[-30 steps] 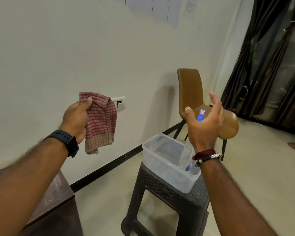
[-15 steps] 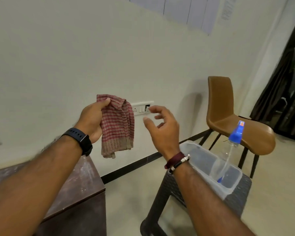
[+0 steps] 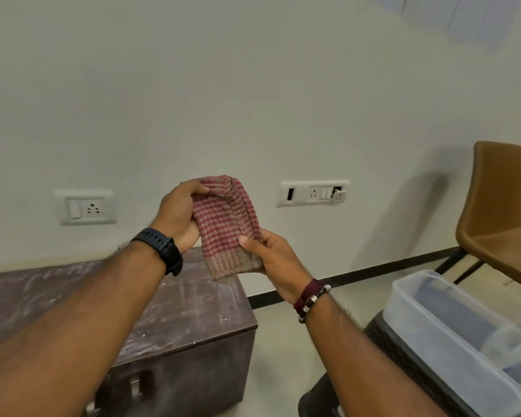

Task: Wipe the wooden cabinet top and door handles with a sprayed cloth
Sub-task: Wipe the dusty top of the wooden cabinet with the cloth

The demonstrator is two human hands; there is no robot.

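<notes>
A red and beige checked cloth [image 3: 226, 227] hangs folded in front of me at chest height. My left hand [image 3: 178, 215] pinches its top edge. My right hand [image 3: 271, 257] grips its lower right corner. Below them stands the dark wooden cabinet [image 3: 190, 314], its top dusty and streaked with white marks. A metal door handle [image 3: 135, 386] shows on its front, partly hidden by my left forearm. The spray bottle lies blurred inside the clear plastic tub [image 3: 433, 320] at the right edge.
The tub rests on a dark plastic stool [image 3: 382, 350] right of the cabinet. A brown chair [image 3: 494, 206] stands at the far right by the wall. Two switch plates, one [image 3: 86, 207] and another [image 3: 313, 193], sit on the cream wall. Bare floor runs between cabinet and stool.
My view has swung left, off the chair and tub and onto the cabinet. My right hand came across from the tub and took hold of the cloth's lower corner.
</notes>
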